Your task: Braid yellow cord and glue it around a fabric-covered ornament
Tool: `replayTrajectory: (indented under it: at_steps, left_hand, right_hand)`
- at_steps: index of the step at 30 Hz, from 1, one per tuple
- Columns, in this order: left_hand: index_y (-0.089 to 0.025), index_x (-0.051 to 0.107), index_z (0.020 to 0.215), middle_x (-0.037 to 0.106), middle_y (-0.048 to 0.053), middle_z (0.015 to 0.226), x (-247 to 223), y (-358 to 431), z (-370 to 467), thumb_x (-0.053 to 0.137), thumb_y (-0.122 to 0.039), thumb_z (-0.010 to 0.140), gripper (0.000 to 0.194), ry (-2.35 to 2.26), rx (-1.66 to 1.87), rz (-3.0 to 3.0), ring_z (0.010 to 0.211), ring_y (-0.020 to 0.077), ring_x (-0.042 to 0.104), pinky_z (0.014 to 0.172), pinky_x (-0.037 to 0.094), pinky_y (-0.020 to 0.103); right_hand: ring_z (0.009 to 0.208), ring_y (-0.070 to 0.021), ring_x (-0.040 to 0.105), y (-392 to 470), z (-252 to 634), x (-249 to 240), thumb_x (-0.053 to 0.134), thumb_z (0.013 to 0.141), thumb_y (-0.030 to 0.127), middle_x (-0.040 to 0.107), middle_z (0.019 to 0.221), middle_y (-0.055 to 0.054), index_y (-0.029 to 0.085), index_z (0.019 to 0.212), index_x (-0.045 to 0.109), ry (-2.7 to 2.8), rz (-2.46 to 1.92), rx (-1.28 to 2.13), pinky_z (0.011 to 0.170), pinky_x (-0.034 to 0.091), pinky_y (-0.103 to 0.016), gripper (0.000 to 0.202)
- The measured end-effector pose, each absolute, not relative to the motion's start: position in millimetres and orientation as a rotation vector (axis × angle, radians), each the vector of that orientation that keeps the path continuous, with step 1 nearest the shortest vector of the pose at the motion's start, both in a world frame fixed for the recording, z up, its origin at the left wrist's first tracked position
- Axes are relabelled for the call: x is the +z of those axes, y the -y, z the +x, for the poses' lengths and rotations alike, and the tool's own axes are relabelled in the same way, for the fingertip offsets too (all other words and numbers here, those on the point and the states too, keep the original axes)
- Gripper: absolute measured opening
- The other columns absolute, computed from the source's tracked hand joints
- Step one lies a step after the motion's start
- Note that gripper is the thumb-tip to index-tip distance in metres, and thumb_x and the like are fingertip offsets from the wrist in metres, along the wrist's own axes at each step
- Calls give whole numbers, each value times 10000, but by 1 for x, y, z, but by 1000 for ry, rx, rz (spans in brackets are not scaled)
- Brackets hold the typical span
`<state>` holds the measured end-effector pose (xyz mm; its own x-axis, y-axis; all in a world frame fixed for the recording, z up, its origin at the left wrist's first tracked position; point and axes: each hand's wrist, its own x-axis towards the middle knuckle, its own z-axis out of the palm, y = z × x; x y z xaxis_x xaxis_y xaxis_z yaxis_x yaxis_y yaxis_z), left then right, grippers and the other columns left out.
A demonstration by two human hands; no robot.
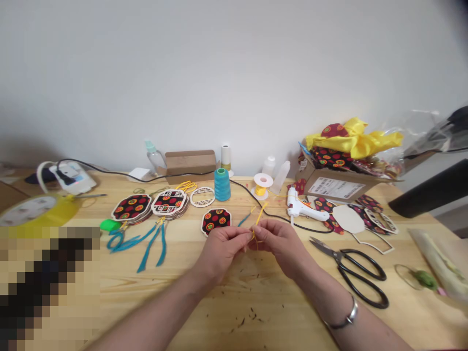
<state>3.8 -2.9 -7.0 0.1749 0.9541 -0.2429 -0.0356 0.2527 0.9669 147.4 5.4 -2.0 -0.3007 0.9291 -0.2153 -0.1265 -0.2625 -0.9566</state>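
Note:
Both hands meet over the middle of the wooden table, pinching a thin yellow cord [260, 214]. My left hand [224, 246] holds it between thumb and forefinger. My right hand [280, 242] grips the same cord close beside, with one end sticking up above the fingers. Whether the cord is knotted there is hidden by the fingertips. Just behind the left hand lies a dark floral fabric panel [216, 221] with a pale rim. A small teal tassel [245, 218] with a yellow tip rests behind the hands.
Black-handled scissors [351, 268] lie right of my right hand, near a white glue gun [305, 207]. A teal thread cone [222, 185] and a yellow cord spool [262, 187] stand behind. Stacked floral panels [170, 202] with teal tassels sit left; a fabric-filled box [329, 180] stands back right.

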Motion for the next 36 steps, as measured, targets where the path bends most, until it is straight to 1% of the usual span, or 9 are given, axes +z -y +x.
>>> replayTrajectory:
  at_steps: [3, 6, 10, 14, 17, 19, 24, 27, 36]
  left_hand:
    - [-138, 656, 635, 398, -53, 472, -7, 3, 4, 625, -365, 690, 236, -1148, 901, 1083, 448, 64, 283, 450, 187, 220]
    - [-137, 655, 654, 392, -57, 472, -8, 3, 4, 612, -373, 706, 245, -1119, 869, 1098, 449, 61, 267, 445, 171, 217]
    - [-140, 660, 682, 370, -66, 469, -8, 2, 3, 605, -377, 715, 245, -1083, 821, 1111, 446, 59, 242, 442, 157, 216]
    - [-148, 670, 677, 388, -61, 471, -7, 3, 3, 614, -355, 708, 217, -1087, 850, 1113, 455, 63, 272, 455, 182, 214]
    - [-155, 681, 681, 422, -56, 472, -7, 3, 3, 621, -355, 700, 210, -1106, 875, 1091, 459, 65, 294, 462, 201, 212]
    - [-153, 688, 676, 464, -44, 488, -8, 3, 4, 629, -361, 690, 217, -1107, 881, 1089, 471, 69, 312, 469, 215, 214]
    - [-153, 687, 678, 412, -60, 467, -10, 2, 4, 639, -331, 675, 185, -1111, 879, 1083, 466, 62, 277, 461, 194, 208]
    - [-149, 676, 697, 377, -69, 469, -9, 3, 4, 611, -322, 700, 185, -1123, 869, 1097, 458, 57, 254, 451, 171, 207]
    - [-139, 581, 597, 391, -68, 474, -8, 2, 4, 584, -316, 721, 216, -1109, 878, 1091, 446, 54, 256, 440, 160, 209]
  right_hand:
    - [479, -95, 481, -5, 145, -6, 622, 703, 417, 498, 520, 32, 165, 608, 465, 1166, -1189, 1568, 511, 405, -245, 312]
    - [398, -61, 373, -4, 145, -6, 557, 756, 373, 420, 456, 64, 176, 598, 426, 1240, -1223, 1497, 412, 294, -199, 284]
    - [390, -51, 280, -5, 146, -5, 507, 778, 347, 343, 446, 88, 188, 631, 403, 1222, -1187, 1568, 394, 212, -190, 240]
    - [498, -77, 392, -6, 149, -3, 514, 787, 350, 442, 535, 42, 170, 616, 452, 1411, -1230, 1402, 478, 321, -212, 255]
    - [651, -104, 500, -6, 151, -2, 510, 801, 374, 534, 712, 0, 162, 746, 510, 1387, -1100, 1503, 622, 414, -244, 219]
    - [660, -112, 525, -5, 151, 0, 554, 775, 382, 550, 739, -3, 170, 841, 503, 1366, -1035, 1611, 630, 431, -257, 228]
    - [498, -69, 419, -5, 152, 4, 655, 688, 337, 529, 631, 26, 161, 856, 530, 1406, -1118, 1676, 459, 319, -204, 273]
    - [491, -57, 357, -7, 154, 7, 670, 664, 332, 537, 631, 18, 139, 817, 585, 1403, -1128, 1670, 451, 262, -205, 260]
    - [483, -60, 331, -12, 157, 3, 622, 677, 252, 492, 560, 34, 123, 775, 633, 1415, -1190, 1600, 462, 241, -218, 162]
